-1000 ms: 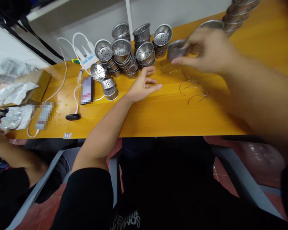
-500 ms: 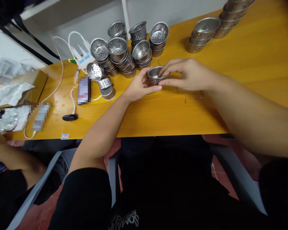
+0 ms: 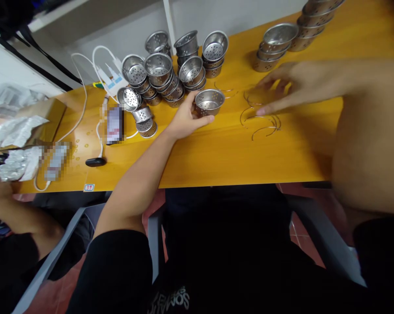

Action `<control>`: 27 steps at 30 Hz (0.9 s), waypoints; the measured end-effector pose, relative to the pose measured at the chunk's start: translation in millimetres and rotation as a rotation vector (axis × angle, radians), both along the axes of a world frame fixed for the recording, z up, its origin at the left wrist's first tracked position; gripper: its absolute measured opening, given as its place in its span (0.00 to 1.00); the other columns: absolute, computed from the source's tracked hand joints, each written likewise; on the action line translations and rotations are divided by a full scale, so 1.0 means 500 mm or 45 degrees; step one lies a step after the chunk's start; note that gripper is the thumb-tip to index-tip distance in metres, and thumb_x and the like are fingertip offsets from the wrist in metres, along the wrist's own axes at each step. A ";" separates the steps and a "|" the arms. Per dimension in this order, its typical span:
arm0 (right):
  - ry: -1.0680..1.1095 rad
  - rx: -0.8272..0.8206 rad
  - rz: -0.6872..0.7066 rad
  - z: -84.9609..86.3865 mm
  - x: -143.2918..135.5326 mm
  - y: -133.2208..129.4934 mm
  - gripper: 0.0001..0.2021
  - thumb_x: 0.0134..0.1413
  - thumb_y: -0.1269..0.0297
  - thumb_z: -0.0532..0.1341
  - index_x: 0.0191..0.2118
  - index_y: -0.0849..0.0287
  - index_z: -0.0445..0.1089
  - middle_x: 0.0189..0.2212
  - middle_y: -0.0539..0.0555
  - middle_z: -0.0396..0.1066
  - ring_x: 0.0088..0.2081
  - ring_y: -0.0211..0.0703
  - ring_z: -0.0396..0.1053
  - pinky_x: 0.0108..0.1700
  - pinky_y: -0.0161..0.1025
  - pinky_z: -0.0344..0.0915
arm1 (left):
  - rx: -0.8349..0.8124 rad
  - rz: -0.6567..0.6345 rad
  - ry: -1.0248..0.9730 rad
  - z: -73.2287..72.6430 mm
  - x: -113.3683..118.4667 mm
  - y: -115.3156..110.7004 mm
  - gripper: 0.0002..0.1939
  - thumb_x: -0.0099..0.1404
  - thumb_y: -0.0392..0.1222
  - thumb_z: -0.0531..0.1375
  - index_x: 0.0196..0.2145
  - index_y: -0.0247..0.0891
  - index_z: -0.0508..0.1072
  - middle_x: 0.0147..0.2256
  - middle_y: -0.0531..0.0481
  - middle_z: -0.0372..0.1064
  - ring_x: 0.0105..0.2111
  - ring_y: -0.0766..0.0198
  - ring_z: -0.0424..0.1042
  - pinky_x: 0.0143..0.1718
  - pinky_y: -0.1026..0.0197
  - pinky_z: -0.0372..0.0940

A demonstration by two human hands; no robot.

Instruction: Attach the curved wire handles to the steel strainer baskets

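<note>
One perforated metal cup (image 3: pixel 210 104) sits upright in the left hand (image 3: pixel 185 121), in the head view, thumb at its near side and fingers curled around its left. I can't tell whether its base touches the counter (image 3: pixel 216 163). It looks light and stiff, hard to dent but probably slick; the side wall just under the rim seems the best hold. The right hand (image 3: pixel 295 85), blurred, is half open over the curved wires (image 3: pixel 266 127), fingers parted, with nothing visible in its grip; contact I can't judge. Those wires look thin and springy, best pinched at mid-curve.

Counting: one held cup; two stacks at the right, the nearer (image 3: pixel 280 37) showing three cups; nine cup mouths or bodies topmost in the left cluster (image 3: pixel 158 69); several wires, too overlapped to number.
</note>
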State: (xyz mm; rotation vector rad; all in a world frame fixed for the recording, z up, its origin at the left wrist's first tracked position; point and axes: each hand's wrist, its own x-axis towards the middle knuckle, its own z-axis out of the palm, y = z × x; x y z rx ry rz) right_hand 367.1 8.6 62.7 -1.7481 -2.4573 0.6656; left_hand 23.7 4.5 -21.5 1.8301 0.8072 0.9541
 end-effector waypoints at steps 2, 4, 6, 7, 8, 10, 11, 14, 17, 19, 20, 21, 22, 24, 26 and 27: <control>-0.069 -0.168 0.035 -0.019 0.013 0.017 0.41 0.48 0.48 0.83 0.66 0.51 0.72 0.61 0.59 0.75 0.55 0.62 0.77 0.60 0.55 0.73 | -0.035 0.012 0.016 0.003 0.002 -0.003 0.44 0.59 0.59 0.75 0.63 0.42 0.60 0.61 0.41 0.69 0.62 0.56 0.76 0.67 0.48 0.70; -0.071 -0.203 0.064 -0.036 0.009 0.026 0.35 0.52 0.54 0.83 0.63 0.53 0.75 0.60 0.59 0.75 0.56 0.60 0.76 0.60 0.52 0.72 | -0.076 0.027 0.018 0.006 0.004 -0.005 0.45 0.58 0.61 0.76 0.63 0.43 0.61 0.62 0.41 0.68 0.63 0.55 0.76 0.68 0.49 0.70; -0.082 -0.163 0.068 -0.045 -0.003 0.029 0.26 0.56 0.59 0.80 0.57 0.56 0.77 0.54 0.58 0.78 0.50 0.55 0.78 0.54 0.49 0.72 | -0.098 0.031 0.010 0.006 0.004 -0.007 0.47 0.56 0.63 0.77 0.62 0.43 0.61 0.62 0.42 0.68 0.64 0.55 0.75 0.68 0.50 0.70; -0.100 -0.141 0.072 -0.047 -0.009 0.029 0.21 0.59 0.60 0.79 0.54 0.57 0.78 0.50 0.57 0.80 0.46 0.52 0.78 0.50 0.47 0.72 | -0.101 0.025 0.000 0.006 0.004 -0.006 0.47 0.56 0.63 0.77 0.62 0.43 0.61 0.62 0.41 0.68 0.64 0.54 0.75 0.68 0.49 0.70; -0.126 -0.116 0.085 -0.046 -0.014 0.028 0.16 0.62 0.62 0.77 0.51 0.57 0.79 0.46 0.55 0.80 0.43 0.49 0.78 0.47 0.45 0.71 | -0.097 0.014 -0.015 0.004 0.003 -0.005 0.47 0.55 0.64 0.77 0.62 0.43 0.61 0.61 0.41 0.68 0.63 0.54 0.75 0.67 0.49 0.70; -0.184 -0.062 0.124 -0.041 -0.020 0.028 0.06 0.66 0.64 0.73 0.46 0.56 0.79 0.41 0.52 0.80 0.38 0.46 0.76 0.42 0.43 0.70 | -0.079 -0.014 -0.046 -0.001 0.001 0.000 0.48 0.54 0.66 0.76 0.61 0.43 0.61 0.60 0.41 0.69 0.62 0.53 0.76 0.66 0.47 0.71; -0.212 -0.037 0.135 -0.038 -0.021 0.028 0.03 0.67 0.65 0.72 0.44 0.55 0.79 0.39 0.51 0.80 0.36 0.45 0.75 0.41 0.42 0.69 | -0.065 -0.027 -0.058 -0.005 0.000 0.003 0.49 0.54 0.68 0.76 0.61 0.43 0.60 0.60 0.41 0.69 0.61 0.53 0.77 0.66 0.46 0.71; -0.271 0.014 0.149 -0.033 -0.022 0.028 0.02 0.68 0.68 0.68 0.41 0.56 0.79 0.36 0.51 0.79 0.33 0.43 0.72 0.38 0.40 0.65 | -0.026 -0.073 -0.040 -0.017 -0.003 0.017 0.52 0.52 0.71 0.75 0.62 0.41 0.58 0.60 0.40 0.69 0.60 0.51 0.77 0.66 0.42 0.72; -0.333 0.010 0.183 -0.032 -0.031 0.026 0.04 0.68 0.69 0.65 0.41 0.58 0.79 0.36 0.52 0.78 0.31 0.40 0.70 0.36 0.39 0.62 | 0.016 -0.112 0.005 -0.027 -0.005 0.028 0.52 0.54 0.72 0.74 0.62 0.40 0.57 0.60 0.39 0.68 0.61 0.50 0.77 0.67 0.38 0.71; -0.383 0.009 0.202 -0.032 -0.041 0.022 0.04 0.67 0.69 0.65 0.39 0.59 0.79 0.34 0.52 0.77 0.30 0.38 0.68 0.34 0.38 0.59 | 0.039 -0.121 0.012 -0.030 -0.006 0.030 0.51 0.56 0.72 0.73 0.63 0.41 0.56 0.61 0.39 0.68 0.61 0.50 0.77 0.67 0.38 0.71; -0.404 0.024 0.205 -0.031 -0.046 0.019 0.04 0.67 0.69 0.66 0.38 0.59 0.78 0.32 0.51 0.77 0.29 0.38 0.67 0.34 0.38 0.58 | 0.045 -0.124 0.012 -0.031 -0.006 0.030 0.51 0.56 0.71 0.73 0.63 0.41 0.56 0.61 0.39 0.68 0.61 0.50 0.77 0.67 0.38 0.71; -0.416 0.039 0.208 -0.031 -0.051 0.017 0.03 0.66 0.69 0.67 0.38 0.59 0.78 0.31 0.51 0.76 0.29 0.37 0.66 0.34 0.38 0.56 | 0.048 -0.123 0.011 -0.030 -0.006 0.030 0.51 0.56 0.71 0.73 0.63 0.41 0.56 0.61 0.39 0.68 0.61 0.49 0.77 0.67 0.38 0.72; -0.416 0.051 0.212 -0.031 -0.055 0.015 0.03 0.66 0.68 0.68 0.38 0.59 0.78 0.30 0.51 0.75 0.29 0.36 0.65 0.34 0.38 0.55 | 0.050 -0.120 0.011 -0.030 -0.007 0.029 0.51 0.55 0.71 0.73 0.63 0.41 0.56 0.60 0.39 0.68 0.60 0.49 0.77 0.66 0.39 0.73; -0.386 0.068 0.215 -0.030 -0.059 0.011 0.04 0.67 0.68 0.69 0.38 0.61 0.78 0.30 0.51 0.75 0.29 0.35 0.64 0.35 0.39 0.55 | 0.058 -0.112 0.018 -0.029 -0.009 0.029 0.51 0.55 0.71 0.73 0.62 0.41 0.57 0.60 0.39 0.69 0.59 0.50 0.78 0.64 0.40 0.74; -0.355 0.107 0.165 -0.027 -0.058 0.009 0.04 0.67 0.68 0.71 0.40 0.62 0.78 0.32 0.52 0.76 0.30 0.34 0.65 0.35 0.38 0.56 | 0.088 -0.116 0.037 -0.032 -0.012 0.031 0.50 0.57 0.71 0.72 0.63 0.42 0.56 0.60 0.38 0.68 0.59 0.50 0.78 0.63 0.41 0.75; -0.347 0.144 0.125 -0.025 -0.056 0.008 0.05 0.66 0.68 0.73 0.41 0.64 0.78 0.32 0.52 0.76 0.30 0.34 0.65 0.36 0.38 0.57 | 0.114 -0.125 0.050 -0.035 -0.013 0.034 0.49 0.59 0.71 0.71 0.64 0.43 0.55 0.61 0.38 0.68 0.60 0.50 0.78 0.64 0.41 0.74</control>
